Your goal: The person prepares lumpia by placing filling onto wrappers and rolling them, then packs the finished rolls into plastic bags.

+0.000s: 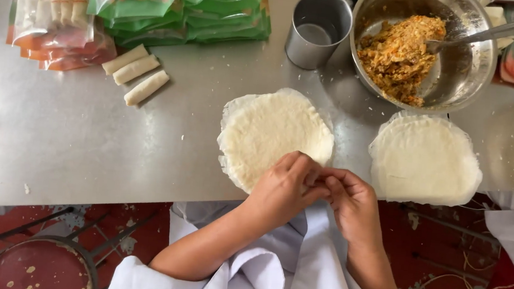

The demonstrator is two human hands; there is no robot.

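Working at the near rim of a stack of round wrappers (270,130), the left hand (284,189) and right hand (353,201) meet at the desk (74,142) edge, fingers bunched together and pinched on what looks like the rim of the top sheet; exactly how much they hold is hidden behind the knuckles. The stack lies flat on the metal desk, its near side just over the desk's front edge.

These sheets look thin, pale, soft and very light, likely to tear or stick to each other, so the loose, ragged rim seems the sensible place to take hold, peeling gently rather than tugging.

A second stack (425,158) sits just to the right, apart from the first. Behind stand a metal cup (318,30) and a bowl of orange filling (398,55) with a spoon (492,31) resting in it. Three finished rolls (135,74) lie to the left near stacked packets (176,3). Open desk spreads to the left; the right side is crowded.
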